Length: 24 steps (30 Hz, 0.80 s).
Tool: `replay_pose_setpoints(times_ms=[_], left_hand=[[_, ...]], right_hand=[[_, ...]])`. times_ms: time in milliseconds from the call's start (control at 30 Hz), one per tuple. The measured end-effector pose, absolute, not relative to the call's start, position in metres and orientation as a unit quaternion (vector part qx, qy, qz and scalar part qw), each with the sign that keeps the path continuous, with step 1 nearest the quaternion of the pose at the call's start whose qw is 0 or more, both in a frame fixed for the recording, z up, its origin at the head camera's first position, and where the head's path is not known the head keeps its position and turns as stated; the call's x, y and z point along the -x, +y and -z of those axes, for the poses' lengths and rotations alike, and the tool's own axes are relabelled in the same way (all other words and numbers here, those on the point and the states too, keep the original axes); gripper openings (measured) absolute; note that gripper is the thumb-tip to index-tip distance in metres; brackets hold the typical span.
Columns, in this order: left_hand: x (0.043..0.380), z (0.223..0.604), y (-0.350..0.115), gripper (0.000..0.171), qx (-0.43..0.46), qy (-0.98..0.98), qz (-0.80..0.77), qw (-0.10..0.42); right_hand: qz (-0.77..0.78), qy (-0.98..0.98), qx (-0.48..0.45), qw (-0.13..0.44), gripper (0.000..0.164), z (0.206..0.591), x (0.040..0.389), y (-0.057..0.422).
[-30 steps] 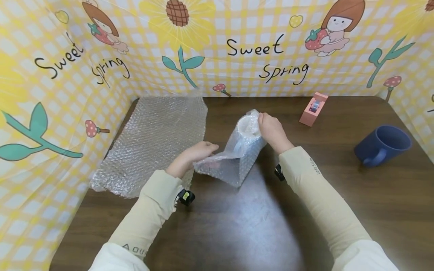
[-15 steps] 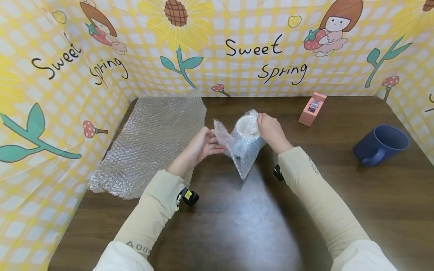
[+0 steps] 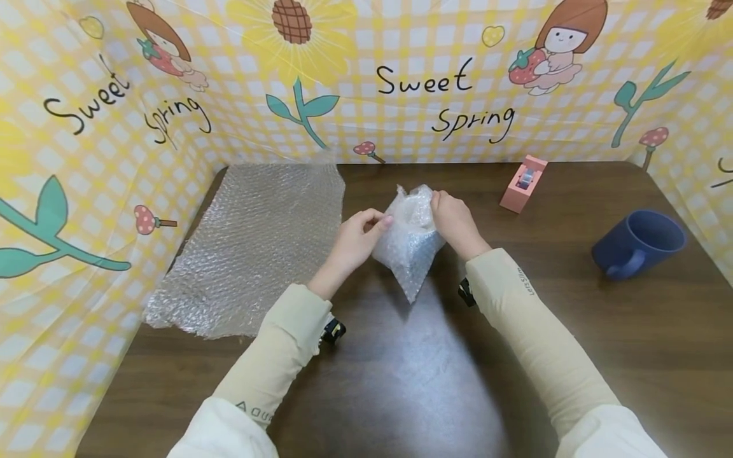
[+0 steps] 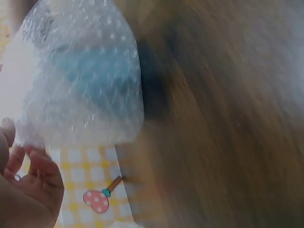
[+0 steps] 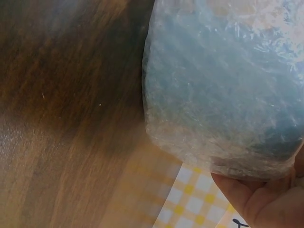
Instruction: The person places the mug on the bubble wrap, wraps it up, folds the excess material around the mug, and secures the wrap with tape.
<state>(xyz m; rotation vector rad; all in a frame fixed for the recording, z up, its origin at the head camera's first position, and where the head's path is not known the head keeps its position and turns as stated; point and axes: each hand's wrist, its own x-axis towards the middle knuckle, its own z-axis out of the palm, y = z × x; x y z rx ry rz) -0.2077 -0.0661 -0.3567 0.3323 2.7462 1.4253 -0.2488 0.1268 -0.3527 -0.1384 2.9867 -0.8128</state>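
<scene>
A light-blue, cup-shaped object wrapped in bubble wrap (image 3: 420, 248) stands mid-table, its round rim showing faintly through the plastic. My left hand (image 3: 356, 238) pinches the wrap's loose flap between thumb and fingers at the upper left of the bundle. At the opposite side, my right hand (image 3: 456, 219) grips the wrap by the rim. Bluish colour shows through the bubble wrap (image 4: 99, 80) in the left wrist view, with the left hand (image 4: 35, 190) at its edge. In the right wrist view, the right hand (image 5: 263, 202) holds the end of the bundle (image 5: 218, 85).
Another sheet of bubble wrap (image 3: 263, 235) lies flat on the left of the brown table (image 3: 412, 381). A pink tape dispenser (image 3: 522, 186) stands at the back right. Farther right is a dark-blue mug (image 3: 638, 245). Yellow checked cloth (image 3: 424, 140) borders the back and sides.
My left hand has lifted the loose flap of bubble wrap and carried it up and rightward, folding it over against the bundle. The right hand has kept its grip in place.
</scene>
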Motion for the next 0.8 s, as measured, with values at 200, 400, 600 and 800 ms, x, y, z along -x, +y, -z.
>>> replay_pose_setpoints(times_ms=[200,400,600,800], left_hand=[[0.213,0.356,-0.047,0.025,-0.093,0.887,-0.452,-0.021],[0.219,0.359,-0.033,0.025,-0.078,0.892,-0.444,-0.024],[0.221,0.359,-0.027,0.026,-0.068,0.909,-0.407,-0.047],[0.223,0.358,-0.023,0.031,-0.039,0.912,-0.408,-0.019]], right_hand=[[0.259,0.965,0.042,0.014,0.049,0.353,0.248,0.127],[0.272,0.961,0.025,0.03,0.052,0.353,0.247,0.125],[0.252,0.967,0.038,0.003,0.048,0.353,0.245,0.124],[0.25,0.968,0.036,0.002,0.046,0.354,0.246,0.125]])
